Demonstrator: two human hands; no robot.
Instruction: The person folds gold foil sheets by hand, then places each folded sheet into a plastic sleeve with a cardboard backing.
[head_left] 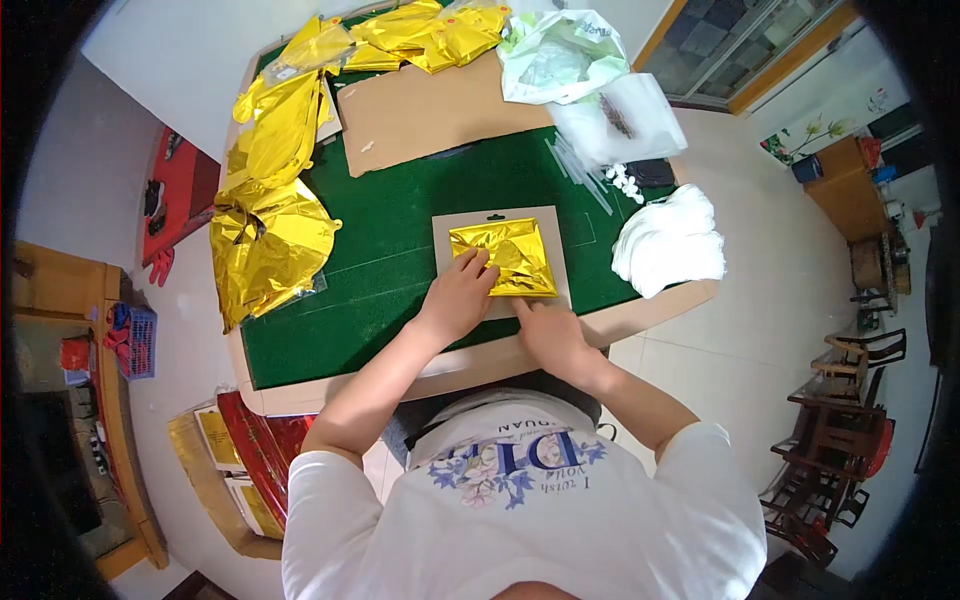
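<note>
A folded packet of gold foil, creased and shiny, lies on a flat grey-brown card with a hang hole at its top edge. My left hand rests over the left side of the foil, its fingers apart and bent slightly, pressing on the surface. At the lower edge of the foil, my right hand touches the card with a finger stretched out; its other fingers are partly hidden beneath the hand. Neither hand grips anything that I can see.
Unfolded gold foil balloons run along the table's left and far edges. Behind the card lies a large cardboard sheet. To the right are a plastic bag, clear straws, small white pieces and a white stack.
</note>
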